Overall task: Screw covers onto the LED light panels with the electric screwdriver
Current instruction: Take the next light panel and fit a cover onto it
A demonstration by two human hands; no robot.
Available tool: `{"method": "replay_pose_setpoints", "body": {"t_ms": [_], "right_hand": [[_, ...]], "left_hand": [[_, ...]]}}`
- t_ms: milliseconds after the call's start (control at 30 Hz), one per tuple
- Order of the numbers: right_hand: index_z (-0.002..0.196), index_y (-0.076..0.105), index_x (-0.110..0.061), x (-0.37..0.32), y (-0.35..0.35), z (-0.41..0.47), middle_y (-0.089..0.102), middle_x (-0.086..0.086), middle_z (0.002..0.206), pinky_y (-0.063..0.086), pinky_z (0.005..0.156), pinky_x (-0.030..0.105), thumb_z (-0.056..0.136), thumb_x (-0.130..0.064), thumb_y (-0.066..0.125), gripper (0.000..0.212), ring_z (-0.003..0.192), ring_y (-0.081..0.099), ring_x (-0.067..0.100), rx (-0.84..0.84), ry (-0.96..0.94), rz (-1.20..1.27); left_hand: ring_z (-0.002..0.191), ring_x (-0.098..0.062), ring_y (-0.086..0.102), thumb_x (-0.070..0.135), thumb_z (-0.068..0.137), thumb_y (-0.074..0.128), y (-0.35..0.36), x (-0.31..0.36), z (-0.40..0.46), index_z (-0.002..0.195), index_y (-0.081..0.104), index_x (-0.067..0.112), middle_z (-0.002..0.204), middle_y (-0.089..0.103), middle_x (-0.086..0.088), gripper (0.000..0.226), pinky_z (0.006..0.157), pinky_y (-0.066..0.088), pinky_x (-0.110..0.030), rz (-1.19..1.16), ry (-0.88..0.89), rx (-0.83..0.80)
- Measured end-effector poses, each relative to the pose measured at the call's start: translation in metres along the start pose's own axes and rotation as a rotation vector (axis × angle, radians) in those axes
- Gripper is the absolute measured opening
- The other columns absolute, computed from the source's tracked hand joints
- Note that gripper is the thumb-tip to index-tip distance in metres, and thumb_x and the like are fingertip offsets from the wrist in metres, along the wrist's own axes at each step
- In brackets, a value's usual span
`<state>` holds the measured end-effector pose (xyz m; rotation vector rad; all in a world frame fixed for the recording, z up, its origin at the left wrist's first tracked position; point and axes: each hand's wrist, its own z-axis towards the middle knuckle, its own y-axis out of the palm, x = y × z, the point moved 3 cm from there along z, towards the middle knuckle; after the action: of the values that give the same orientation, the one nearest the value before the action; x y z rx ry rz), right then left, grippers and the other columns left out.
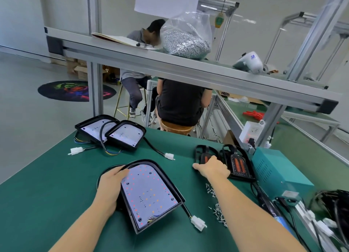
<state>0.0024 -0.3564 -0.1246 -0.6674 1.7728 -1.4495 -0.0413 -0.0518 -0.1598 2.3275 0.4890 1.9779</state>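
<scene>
— Where does the camera sit?

— On my head. It looks forward and down over the green worktop (56,185), wide-angled, so straight rails bend near the edges.

— How near?

— Close: both my forearms run in from the bottom edge, my left hand (111,183) and right hand (212,167) mid-frame. Above them the view reaches past the shelf (170,62) to the far room.

— Any second view?

— No, just this one.
</scene>
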Motion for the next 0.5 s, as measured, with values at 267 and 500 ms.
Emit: {"method": "replay_pose_setpoints", "body": {"t_ms": [267,500], "right_hand": [[0.129,0.045,-0.011,0.003,0.001,0.000,0.060,0.012,0.124,0.043,0.081,0.033,0.085,-0.047,0.066,0.060,0.119,0.052,0.032,0.044,0.019,0.106],[0.113,0.054,-0.012,-0.015,-0.023,-0.038,0.062,0.010,0.107,0.050,0.076,0.035,0.077,-0.047,0.066,0.051,0.102,0.057,0.031,0.153,-0.170,0.387]], "left_hand": [[0.055,-0.019,0.047,0.009,0.092,0.052,0.001,-0.001,0.000,0.057,0.051,0.013,0.054,0.057,-0.001,0.035,0.056,0.036,-0.027,0.007,-0.002,0.002],[0.048,-0.014,0.055,0.012,0.093,0.052,0.002,0.000,0.001,0.063,0.054,0.014,0.052,0.060,0.004,0.030,0.049,0.040,-0.021,-0.015,-0.030,-0.026]]}}
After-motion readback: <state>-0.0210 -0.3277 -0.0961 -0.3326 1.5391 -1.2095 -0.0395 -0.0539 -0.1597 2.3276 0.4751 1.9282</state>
